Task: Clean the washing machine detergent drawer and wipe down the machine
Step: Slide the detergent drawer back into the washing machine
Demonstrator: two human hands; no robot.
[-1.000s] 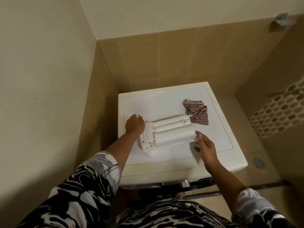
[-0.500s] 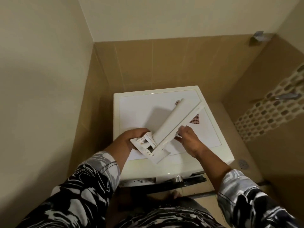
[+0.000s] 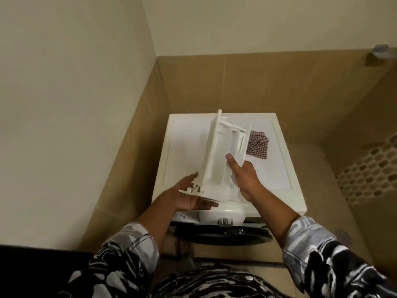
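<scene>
**A:** Largest item?

**B:** Washing machine (image 3: pixel 277 175), white, sitting in the tiled corner. Its top is carrying the rest.

**A:** Next?

**B:** Drawer (image 3: pixel 217 162), white plastic. It is being held clear of the top, above the front edge. It is standing nearly on end and leaning, with its compartments facing the person.

**A:** Handling note?

**B:** The step appears to be tipping it up to check or clean the compartments. It is probably best kept over the top, so any residue is dropping on the machine rather than the floor. The weight should be sitting on the lower end. Reaching for the cloth means freeing one hand, so the other should be taking the full load first.

**A:** The cloth?

**B:** Cloth (image 3: pixel 258 147), red checked and crumpled, lying toward the right rear corner. The drawer's upper end is hiding part of it.

**A:** Hands?

**B:** Left hand (image 3: pixel 189 197): palm up, fingers nearly straight, carrying the drawer's lower end from beneath. Right hand (image 3: pixel 245 178): gripping the drawer's right wall, with the thumb (image 3: pixel 231 161) pressing the inner face and the fingers curling behind.
</scene>
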